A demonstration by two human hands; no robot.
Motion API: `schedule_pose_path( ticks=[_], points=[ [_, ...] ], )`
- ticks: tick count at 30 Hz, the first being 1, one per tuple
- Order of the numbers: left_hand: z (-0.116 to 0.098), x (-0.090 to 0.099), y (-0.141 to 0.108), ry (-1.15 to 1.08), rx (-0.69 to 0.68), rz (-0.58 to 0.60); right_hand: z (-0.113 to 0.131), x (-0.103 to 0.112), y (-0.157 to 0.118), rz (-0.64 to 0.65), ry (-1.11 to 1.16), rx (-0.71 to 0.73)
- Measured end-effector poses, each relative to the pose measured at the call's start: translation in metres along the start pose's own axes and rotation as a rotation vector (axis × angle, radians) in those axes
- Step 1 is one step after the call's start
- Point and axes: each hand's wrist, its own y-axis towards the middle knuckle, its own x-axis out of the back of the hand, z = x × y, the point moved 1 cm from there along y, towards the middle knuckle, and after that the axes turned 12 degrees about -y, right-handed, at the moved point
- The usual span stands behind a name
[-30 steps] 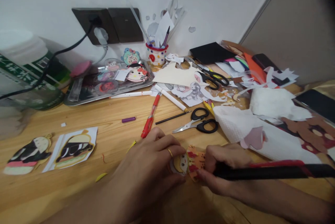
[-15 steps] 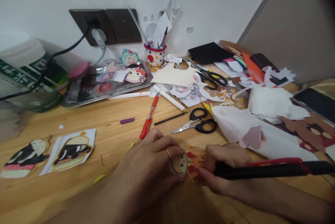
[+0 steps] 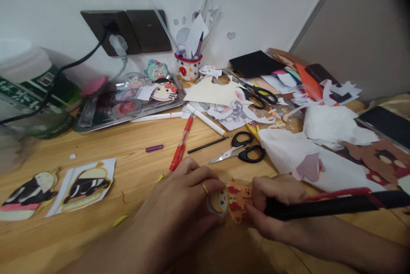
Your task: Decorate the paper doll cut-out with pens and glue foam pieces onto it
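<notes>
Near the front of the table, my left hand (image 3: 192, 201) curves its fingers and thumb around the head end of a small cartoon cutout (image 3: 222, 201). Its pale, smiling face shows beside an orange body with red markings. My right hand (image 3: 278, 201) is closed at the cutout's orange end, thumb and index finger against it. A long black-and-red tool (image 3: 336, 205) extends from that hand to the right edge; its tip is hidden and I cannot tell its kind. Beyond the hands lie black-handled scissors (image 3: 246, 150) and a red pen (image 3: 182, 144).
Two character cutouts (image 3: 88, 186) lie at left. A metal tray (image 3: 134, 116) with stickers stands behind, beside a pen cup (image 3: 188, 67) and a large jar (image 3: 32, 90). Paper scraps (image 3: 211, 90) and white tissue (image 3: 285, 154) spread across the back and right.
The view has shifted slightly, moving the background a little left. Both hands and the cutout keep nearly the same position; the black-and-red tool's outer end is slightly higher.
</notes>
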Motion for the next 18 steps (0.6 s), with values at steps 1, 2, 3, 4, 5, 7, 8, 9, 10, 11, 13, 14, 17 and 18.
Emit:
schedule_pose_path(
  ticks=[1, 2, 3, 4, 5, 7, 8, 9, 10, 11, 13, 14, 17, 18],
  points=[
    [0.0002, -0.0002, -0.0001, 0.001, 0.001, 0.001, -0.0001, -0.0002, 0.0001, 0.001, 0.003, -0.003],
    [0.0001, -0.0002, -0.0001, 0.001, 0.007, 0.005, -0.0003, -0.0003, 0.0003, 0.001, 0.004, -0.005],
    [-0.0003, 0.0000, 0.0000, 0.003, 0.017, 0.011, -0.0005, -0.0004, 0.0004, -0.003, 0.003, -0.002],
    [-0.0009, 0.0004, 0.0003, 0.005, 0.027, 0.016, -0.0006, -0.0004, 0.0005, -0.007, -0.002, 0.000],
    [-0.0015, 0.0008, 0.0006, 0.007, 0.028, 0.016, -0.0008, -0.0003, 0.0006, -0.010, -0.010, 0.000],
    [-0.0026, 0.0014, 0.0011, 0.010, 0.024, 0.015, -0.0008, 0.0000, 0.0005, -0.019, -0.018, 0.011],
    [-0.0029, 0.0016, 0.0012, 0.012, 0.021, 0.013, -0.0007, 0.0001, 0.0005, -0.021, -0.019, 0.014],
    [-0.0030, 0.0017, 0.0012, 0.013, 0.021, 0.011, -0.0006, 0.0001, 0.0004, -0.021, -0.011, 0.016],
    [-0.0030, 0.0018, 0.0011, 0.014, 0.021, 0.011, -0.0004, -0.0001, 0.0004, -0.012, 0.005, 0.017],
    [-0.0030, 0.0018, 0.0009, 0.016, 0.022, 0.012, -0.0002, -0.0005, 0.0003, -0.003, 0.026, 0.015],
    [-0.0025, 0.0016, 0.0005, 0.017, 0.024, 0.009, 0.0001, -0.0017, 0.0001, 0.009, 0.060, 0.000],
    [-0.0022, 0.0014, 0.0004, 0.015, 0.023, 0.010, 0.0002, -0.0025, 0.0000, 0.014, 0.068, -0.008],
    [-0.0011, 0.0008, 0.0005, 0.012, 0.017, 0.005, -0.0001, -0.0044, -0.0002, 0.009, 0.058, -0.028],
    [-0.0009, 0.0008, 0.0005, 0.013, 0.013, 0.001, -0.0002, -0.0048, -0.0002, 0.007, 0.057, -0.029]
  ],
)
